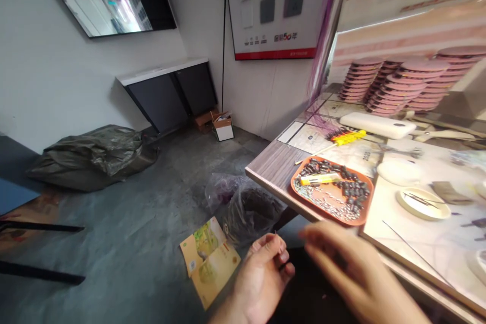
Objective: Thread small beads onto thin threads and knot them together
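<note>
Near the right hand [349,258] sits a smooth, round-cornered orange tray [322,193].

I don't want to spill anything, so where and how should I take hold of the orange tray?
I'd grip the orange tray by its raised rim, coming from the near side and pinching over the wall. It lies flat by the edge of the table, and small dark pieces cover much of its floor, so the rim looks the better hold.

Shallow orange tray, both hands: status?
Left hand pinched, contents unclear. Right hand blurred, near tray. Long yellow item lies in tray among small dark pieces.
</note>
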Demonstrator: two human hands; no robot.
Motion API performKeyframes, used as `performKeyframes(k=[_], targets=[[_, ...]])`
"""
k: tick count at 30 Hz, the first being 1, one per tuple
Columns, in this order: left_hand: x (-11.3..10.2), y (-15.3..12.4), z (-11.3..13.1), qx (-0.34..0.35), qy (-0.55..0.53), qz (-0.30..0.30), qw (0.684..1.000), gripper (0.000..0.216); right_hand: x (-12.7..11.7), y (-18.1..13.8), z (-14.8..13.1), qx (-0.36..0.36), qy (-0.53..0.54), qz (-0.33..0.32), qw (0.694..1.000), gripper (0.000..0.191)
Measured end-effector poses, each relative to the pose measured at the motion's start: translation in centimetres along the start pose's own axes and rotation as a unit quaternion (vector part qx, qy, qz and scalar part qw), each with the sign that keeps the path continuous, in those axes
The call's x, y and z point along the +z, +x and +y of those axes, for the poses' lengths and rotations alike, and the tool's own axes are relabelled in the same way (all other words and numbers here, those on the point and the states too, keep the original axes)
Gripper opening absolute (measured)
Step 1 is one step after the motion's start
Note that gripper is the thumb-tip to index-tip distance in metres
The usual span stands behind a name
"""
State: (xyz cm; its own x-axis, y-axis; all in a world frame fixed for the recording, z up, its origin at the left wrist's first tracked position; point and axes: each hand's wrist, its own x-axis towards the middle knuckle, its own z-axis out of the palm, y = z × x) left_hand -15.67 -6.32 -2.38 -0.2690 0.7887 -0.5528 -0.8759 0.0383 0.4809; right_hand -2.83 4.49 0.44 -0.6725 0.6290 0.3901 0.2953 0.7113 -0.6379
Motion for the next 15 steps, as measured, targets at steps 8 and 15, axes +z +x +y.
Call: performKeyframes(k=[8,15], targets=[[2.6,0.0,-3.0,-0.081,-0.086,-0.033,0.992,0.032,3.4,-5.9,-1.1,0.174,0.265,0.026,0.948,0.014],[4.3,-0.6,-4.0,-0.121,-0.086,-0.034,0.988,0.03,2.7,-6.6,-1.5,0.181,0.235,0.086,0.951,0.017]])
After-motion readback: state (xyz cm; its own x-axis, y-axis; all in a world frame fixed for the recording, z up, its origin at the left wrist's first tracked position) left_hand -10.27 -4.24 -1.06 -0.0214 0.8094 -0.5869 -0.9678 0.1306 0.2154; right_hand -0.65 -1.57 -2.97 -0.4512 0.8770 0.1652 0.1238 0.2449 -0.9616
